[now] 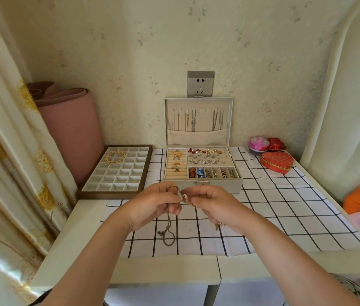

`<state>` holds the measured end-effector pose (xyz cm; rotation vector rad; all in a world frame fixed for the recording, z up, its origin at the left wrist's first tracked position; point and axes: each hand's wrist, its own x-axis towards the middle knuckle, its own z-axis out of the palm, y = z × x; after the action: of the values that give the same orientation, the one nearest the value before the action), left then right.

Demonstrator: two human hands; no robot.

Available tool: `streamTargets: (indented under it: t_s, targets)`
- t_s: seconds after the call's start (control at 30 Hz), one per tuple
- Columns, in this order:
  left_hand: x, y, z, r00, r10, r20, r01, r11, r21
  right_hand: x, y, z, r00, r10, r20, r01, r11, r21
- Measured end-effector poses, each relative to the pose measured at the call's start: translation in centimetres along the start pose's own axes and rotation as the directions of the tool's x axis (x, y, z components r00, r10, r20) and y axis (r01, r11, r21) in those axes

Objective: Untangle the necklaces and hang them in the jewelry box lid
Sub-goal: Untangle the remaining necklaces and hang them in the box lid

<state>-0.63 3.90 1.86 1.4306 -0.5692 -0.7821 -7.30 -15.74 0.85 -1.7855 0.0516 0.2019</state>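
Observation:
Over the checked cloth, my left hand [156, 206] and my right hand [213, 206] pinch a tangle of thin necklace chains [182, 196] between their fingertips. A dark chain [168, 236] hangs from my left hand and its loop lies on the cloth. A small gold end [219, 225] dangles under my right hand. Behind them the jewelry box [201, 186] stands open. Its upright lid [198, 138] has several gold and silver chains [193, 120] hanging from hooks above a fabric pocket.
A divided tray [99, 191] at the left holds a gold necklace [115, 156]. A red heart box [276, 162], a pink ball and a red box sit at the back right. A rolled pink mat and a curtain stand at the left.

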Motion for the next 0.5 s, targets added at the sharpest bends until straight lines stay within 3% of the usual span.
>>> streamTargets:
  t_s: [0.17, 0.37, 0.5]
  targets:
    - [0.1, 0.1, 0.3, 0.999, -0.031, -0.034, 0.033, 0.998, 0.055, -0.3, -0.6, -0.2, 0.981, 0.076, 0.179, -0.079, 0.997, 0.009]
    - [0.2, 0.6, 0.0, 0.985, -0.046, -0.168, 0.075, 0.983, 0.166, -0.5, -0.9, -1.2, 0.971, 0.132, 0.199, -0.138, 0.99, 0.012]
    - [0.2, 0.7, -0.7, 0.942, -0.015, -0.335, 0.11, 0.957, 0.267, -0.6, -0.9, -1.5, 0.988, 0.109, 0.105, -0.107, 0.994, -0.023]
